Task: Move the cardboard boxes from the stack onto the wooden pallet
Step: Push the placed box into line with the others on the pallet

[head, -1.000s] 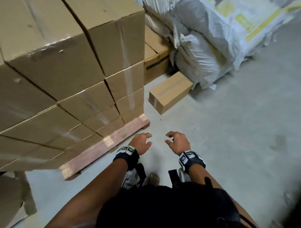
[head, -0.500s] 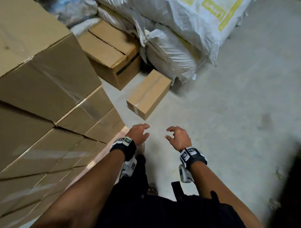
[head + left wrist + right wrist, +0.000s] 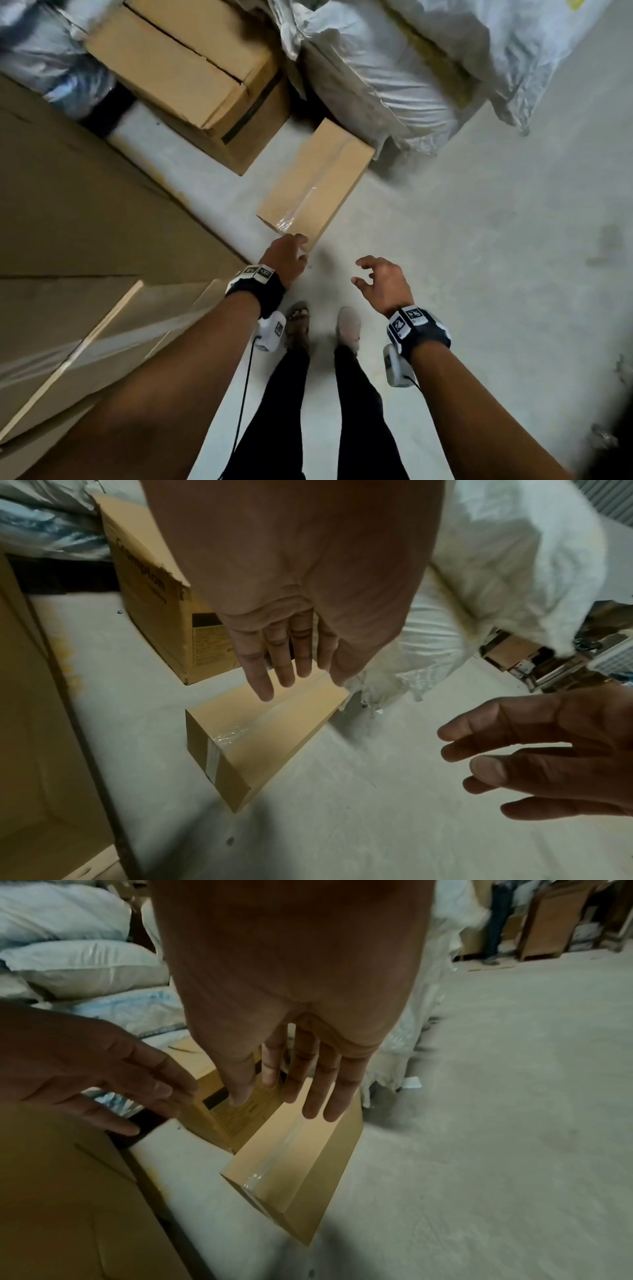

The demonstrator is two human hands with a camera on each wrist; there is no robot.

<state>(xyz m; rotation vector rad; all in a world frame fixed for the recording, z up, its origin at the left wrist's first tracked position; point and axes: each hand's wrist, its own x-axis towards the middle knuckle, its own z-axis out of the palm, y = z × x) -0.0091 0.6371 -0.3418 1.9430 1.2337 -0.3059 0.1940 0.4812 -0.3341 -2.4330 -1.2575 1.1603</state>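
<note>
Looks like most of the job's already done: there's a tall load of boxes on the left, presumably on the pallet, though the wood itself isn't clearly visible from here. One small box sits alone on the floor near the white sacks, next to a bigger carton. Both the left hand and right hand are empty, fingers spread loose, hovering just short of that box, so I'd guess it's next.
</note>
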